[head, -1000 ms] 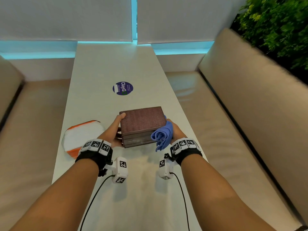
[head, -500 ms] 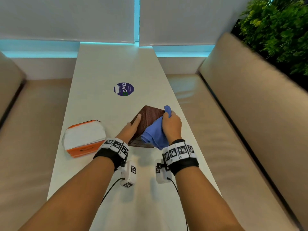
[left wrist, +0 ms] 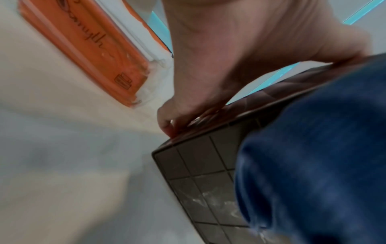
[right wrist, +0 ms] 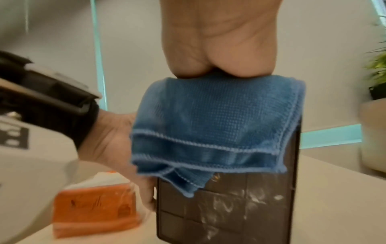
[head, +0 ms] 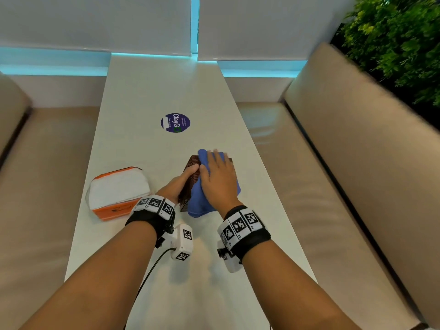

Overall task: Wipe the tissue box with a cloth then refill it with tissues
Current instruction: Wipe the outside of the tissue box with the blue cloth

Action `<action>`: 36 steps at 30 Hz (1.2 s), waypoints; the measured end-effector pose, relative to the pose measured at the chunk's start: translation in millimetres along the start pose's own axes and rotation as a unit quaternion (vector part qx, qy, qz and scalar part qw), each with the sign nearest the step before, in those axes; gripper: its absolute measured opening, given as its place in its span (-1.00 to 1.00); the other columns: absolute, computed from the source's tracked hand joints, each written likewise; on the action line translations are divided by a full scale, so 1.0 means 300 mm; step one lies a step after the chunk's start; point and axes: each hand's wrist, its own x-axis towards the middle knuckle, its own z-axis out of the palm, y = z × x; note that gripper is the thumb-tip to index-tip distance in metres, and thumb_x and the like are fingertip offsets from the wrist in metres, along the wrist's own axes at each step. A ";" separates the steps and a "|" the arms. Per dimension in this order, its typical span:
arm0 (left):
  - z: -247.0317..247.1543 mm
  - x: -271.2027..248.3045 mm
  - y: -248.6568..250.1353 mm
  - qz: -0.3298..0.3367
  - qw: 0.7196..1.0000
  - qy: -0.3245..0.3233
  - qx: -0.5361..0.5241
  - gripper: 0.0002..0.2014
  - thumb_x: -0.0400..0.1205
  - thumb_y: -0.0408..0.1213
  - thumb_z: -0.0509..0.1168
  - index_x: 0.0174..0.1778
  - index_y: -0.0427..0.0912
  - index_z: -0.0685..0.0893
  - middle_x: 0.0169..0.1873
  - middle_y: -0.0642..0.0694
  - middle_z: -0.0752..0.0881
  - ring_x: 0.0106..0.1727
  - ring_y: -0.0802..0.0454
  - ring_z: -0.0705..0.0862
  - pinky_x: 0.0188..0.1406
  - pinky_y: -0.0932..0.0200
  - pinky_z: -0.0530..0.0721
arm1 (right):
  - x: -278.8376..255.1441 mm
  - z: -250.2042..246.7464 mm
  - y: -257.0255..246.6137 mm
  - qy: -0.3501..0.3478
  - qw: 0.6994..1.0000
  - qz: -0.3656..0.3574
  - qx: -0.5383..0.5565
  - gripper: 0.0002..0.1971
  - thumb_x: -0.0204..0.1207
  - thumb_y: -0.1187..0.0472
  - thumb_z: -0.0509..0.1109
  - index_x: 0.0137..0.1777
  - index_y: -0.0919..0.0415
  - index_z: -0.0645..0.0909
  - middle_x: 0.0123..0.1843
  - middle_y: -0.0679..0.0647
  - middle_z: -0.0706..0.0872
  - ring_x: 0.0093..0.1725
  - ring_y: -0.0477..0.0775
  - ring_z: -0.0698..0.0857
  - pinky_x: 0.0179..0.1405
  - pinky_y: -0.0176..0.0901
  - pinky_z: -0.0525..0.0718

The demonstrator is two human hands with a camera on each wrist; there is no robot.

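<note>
Orange tissue pack lies just beside left hand.

White table: tissue box, tissue pack, round sticker.

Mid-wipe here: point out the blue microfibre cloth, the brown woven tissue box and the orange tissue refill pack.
blue microfibre cloth (right wrist: 217, 118): right wrist view, folded front face.
brown woven tissue box (right wrist: 225, 214): right wrist view, gridded smudged base.
orange tissue refill pack (head: 119, 192): head view, white top.
</note>
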 end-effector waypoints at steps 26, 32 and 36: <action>-0.108 0.102 -0.094 0.005 0.996 0.055 0.064 -0.13 0.00 0.62 0.38 0.09 0.12 0.78 0.16 -0.17 0.80 0.26 -0.16 0.72 0.47 -0.19 0.53 | -0.011 0.005 -0.001 -0.040 0.994 -0.082 0.056 -0.49 0.70 0.21 0.04 0.65 0.16 0.15 0.70 0.16 0.16 0.70 0.17 0.07 0.70 0.01 0.04; -0.051 0.029 -0.022 0.000 0.998 0.035 0.056 0.07 -0.08 0.50 0.50 0.28 -0.10 0.70 0.13 -0.17 0.81 0.20 -0.17 0.76 0.43 -0.15 0.58 | 0.036 0.008 0.026 0.003 0.996 0.078 0.049 -0.52 0.70 0.18 0.03 0.62 0.15 0.21 0.66 0.22 0.21 0.64 0.21 0.19 0.62 0.09 0.15; -0.062 0.056 -0.033 -0.024 0.997 0.048 0.055 0.03 -0.08 0.57 0.45 0.23 -0.02 0.72 0.10 -0.14 0.83 0.15 -0.17 0.78 0.40 -0.18 0.61 | 0.050 -0.026 0.082 0.004 0.966 0.165 0.198 -0.65 0.70 0.22 0.04 0.43 0.24 0.42 0.37 0.30 0.56 0.35 0.31 0.57 0.28 0.02 0.52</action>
